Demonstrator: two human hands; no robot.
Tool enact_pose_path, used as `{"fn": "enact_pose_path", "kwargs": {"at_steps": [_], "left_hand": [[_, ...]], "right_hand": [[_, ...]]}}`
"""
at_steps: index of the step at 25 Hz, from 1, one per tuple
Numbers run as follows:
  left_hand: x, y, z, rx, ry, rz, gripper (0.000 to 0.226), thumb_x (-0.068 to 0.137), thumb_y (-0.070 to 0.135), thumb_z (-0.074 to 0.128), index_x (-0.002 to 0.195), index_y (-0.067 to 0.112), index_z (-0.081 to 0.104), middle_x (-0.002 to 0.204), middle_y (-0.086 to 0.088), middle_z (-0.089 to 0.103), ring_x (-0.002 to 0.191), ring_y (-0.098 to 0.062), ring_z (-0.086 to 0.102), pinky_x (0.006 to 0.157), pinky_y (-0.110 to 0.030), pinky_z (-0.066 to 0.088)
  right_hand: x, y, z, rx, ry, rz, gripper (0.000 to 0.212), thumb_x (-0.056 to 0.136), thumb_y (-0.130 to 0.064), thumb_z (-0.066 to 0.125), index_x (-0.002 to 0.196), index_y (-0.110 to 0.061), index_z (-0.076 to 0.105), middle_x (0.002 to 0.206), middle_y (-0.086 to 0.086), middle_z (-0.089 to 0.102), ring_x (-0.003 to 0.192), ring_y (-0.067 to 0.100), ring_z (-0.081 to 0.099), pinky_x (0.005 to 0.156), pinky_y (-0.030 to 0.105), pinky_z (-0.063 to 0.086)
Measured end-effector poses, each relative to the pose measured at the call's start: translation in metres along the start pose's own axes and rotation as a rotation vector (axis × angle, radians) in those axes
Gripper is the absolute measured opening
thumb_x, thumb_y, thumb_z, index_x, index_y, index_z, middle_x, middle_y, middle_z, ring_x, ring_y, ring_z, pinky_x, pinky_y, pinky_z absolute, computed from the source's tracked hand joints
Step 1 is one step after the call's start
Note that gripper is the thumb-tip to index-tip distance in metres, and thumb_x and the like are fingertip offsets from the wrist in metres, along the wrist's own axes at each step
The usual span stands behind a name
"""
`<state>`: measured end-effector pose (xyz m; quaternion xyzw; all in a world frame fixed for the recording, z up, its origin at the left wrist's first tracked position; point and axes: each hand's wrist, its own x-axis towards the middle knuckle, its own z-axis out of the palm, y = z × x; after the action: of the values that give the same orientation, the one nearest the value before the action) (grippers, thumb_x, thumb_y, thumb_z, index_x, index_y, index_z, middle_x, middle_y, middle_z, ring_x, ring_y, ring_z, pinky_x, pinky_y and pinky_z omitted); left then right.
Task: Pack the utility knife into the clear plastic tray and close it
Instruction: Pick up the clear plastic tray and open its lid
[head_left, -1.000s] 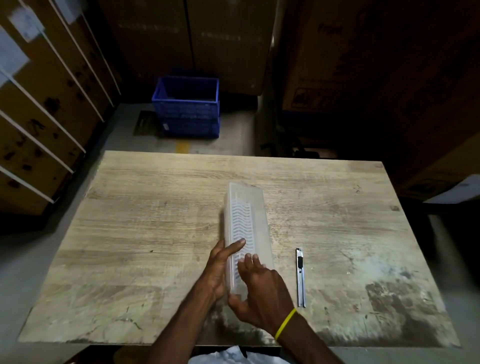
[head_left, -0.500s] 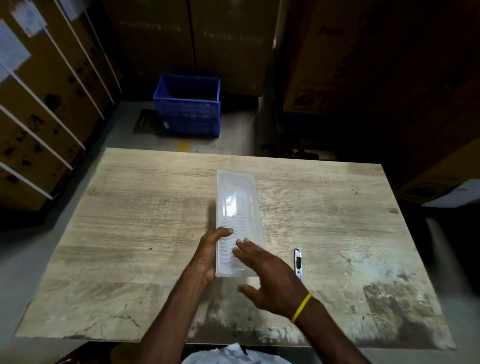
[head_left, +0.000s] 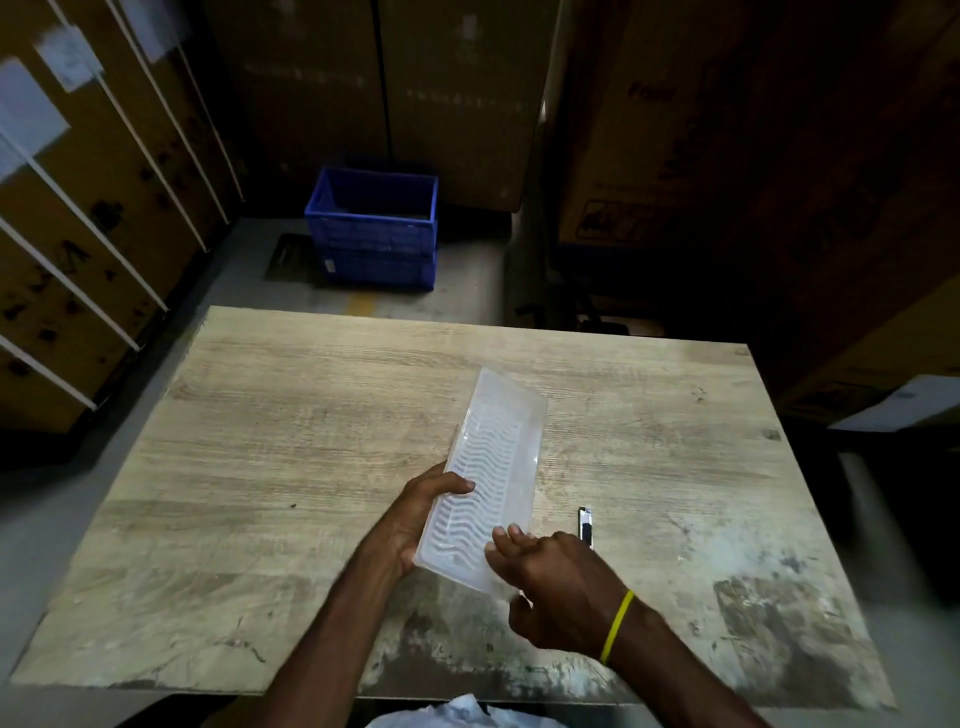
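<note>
Item: clear plastic tray (head_left: 488, 478), long, ribbed with wavy lines, far end tilted right, near end raised off the counter (head_left: 291, 426).

Item: utility knife (head_left: 585, 526), lying flat on the counter just right of the tray, partly hidden behind the right hand; not inside the tray.

Progress: packing not begun, by appearance. Whether the tray stands open or shut cannot be told. Left to do: open it if needed, lay the knife in, close it.

Left hand (head_left: 421, 514): curled round the tray's left edge near its near end, thumb on top, gripping.

Right hand (head_left: 550, 587): loosely half-open, fingertips (head_left: 506, 535) touching the tray's near right corner; no firm grip visible.
</note>
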<state>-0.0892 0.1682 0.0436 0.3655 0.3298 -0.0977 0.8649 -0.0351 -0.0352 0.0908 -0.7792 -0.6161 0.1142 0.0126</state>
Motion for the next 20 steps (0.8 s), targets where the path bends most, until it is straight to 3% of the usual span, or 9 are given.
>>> {"fn": "enact_pose_path", "kwargs": {"at_steps": [2, 6, 9, 11, 13, 16, 18, 20], "left_hand": [[-0.002, -0.004, -0.002, -0.001, 0.016, -0.012, 0.069, 0.071, 0.011, 0.073, 0.137, -0.001, 0.056, 0.128, -0.030, 0.065, 0.102, -0.043, 0.068, 0.080, -0.046, 0.059], [-0.008, -0.004, -0.004, 0.013, 0.029, 0.001, 0.066, 0.072, 0.012, 0.075, 0.135, 0.001, 0.058, 0.129, -0.031, 0.065, 0.105, -0.046, 0.068, 0.087, -0.051, 0.057], [-0.011, 0.003, -0.008, 0.082, 0.027, 0.115, 0.061, 0.072, 0.006, 0.074, 0.132, 0.005, 0.061, 0.126, -0.029, 0.068, 0.106, -0.047, 0.069, 0.093, -0.058, 0.055], [-0.012, 0.009, -0.014, 0.128, 0.033, 0.164, 0.057, 0.074, 0.005, 0.073, 0.130, 0.011, 0.064, 0.127, -0.029, 0.068, 0.111, -0.051, 0.066, 0.099, -0.068, 0.049], [-0.016, 0.008, -0.020, 0.100, -0.004, 0.160, 0.058, 0.078, 0.005, 0.074, 0.134, 0.011, 0.060, 0.134, -0.032, 0.062, 0.121, -0.057, 0.058, 0.104, -0.076, 0.038], [-0.022, -0.008, -0.026, 0.043, -0.114, 0.120, 0.063, 0.081, 0.002, 0.072, 0.141, 0.007, 0.052, 0.142, -0.035, 0.053, 0.130, -0.060, 0.048, 0.109, -0.078, 0.029], [-0.028, -0.023, -0.023, 0.077, -0.166, 0.101, 0.064, 0.079, -0.002, 0.071, 0.140, 0.009, 0.055, 0.139, -0.034, 0.057, 0.126, -0.058, 0.053, 0.109, -0.074, 0.034], [-0.037, -0.039, -0.018, 0.115, -0.205, 0.085, 0.070, 0.075, -0.003, 0.075, 0.141, 0.013, 0.056, 0.137, -0.030, 0.062, 0.123, -0.054, 0.058, 0.106, -0.070, 0.041]], "right_hand": [[0.001, -0.001, -0.007, -0.029, -0.013, -0.027, 0.052, 0.061, -0.026, 0.046, 0.111, -0.015, 0.051, 0.116, 0.011, 0.064, 0.086, 0.038, 0.069, 0.062, 0.043, 0.056], [0.005, 0.001, -0.019, -0.096, 0.021, -0.106, 0.041, 0.057, -0.027, 0.055, 0.096, -0.016, 0.054, 0.094, 0.006, 0.063, 0.066, 0.033, 0.064, 0.052, 0.035, 0.050], [-0.001, 0.003, -0.006, 0.018, 0.094, -0.076, 0.051, 0.067, -0.029, 0.063, 0.116, -0.017, 0.059, 0.123, 0.007, 0.068, 0.099, 0.028, 0.071, 0.065, 0.040, 0.059], [-0.010, 0.002, -0.002, 0.376, 0.185, 0.040, 0.056, 0.075, -0.039, 0.072, 0.128, -0.025, 0.063, 0.136, -0.004, 0.064, 0.121, 0.010, 0.062, 0.089, 0.034, 0.058], [-0.014, 0.002, -0.006, 0.652, 0.397, 0.205, 0.054, 0.077, -0.043, 0.079, 0.127, -0.027, 0.067, 0.131, -0.013, 0.066, 0.120, -0.003, 0.059, 0.098, 0.021, 0.051], [0.002, 0.022, -0.022, 0.590, 0.713, 0.371, 0.041, 0.078, -0.025, 0.082, 0.117, -0.019, 0.072, 0.119, -0.010, 0.070, 0.111, 0.001, 0.063, 0.098, 0.011, 0.043], [0.017, 0.049, -0.038, 0.500, 0.769, 0.385, 0.040, 0.075, -0.018, 0.083, 0.113, -0.012, 0.072, 0.115, -0.002, 0.070, 0.107, 0.009, 0.062, 0.097, 0.012, 0.041], [0.030, 0.076, -0.054, 0.497, 0.683, 0.442, 0.051, 0.072, -0.019, 0.086, 0.119, -0.011, 0.068, 0.118, 0.002, 0.067, 0.103, 0.012, 0.060, 0.091, 0.018, 0.045]]}}
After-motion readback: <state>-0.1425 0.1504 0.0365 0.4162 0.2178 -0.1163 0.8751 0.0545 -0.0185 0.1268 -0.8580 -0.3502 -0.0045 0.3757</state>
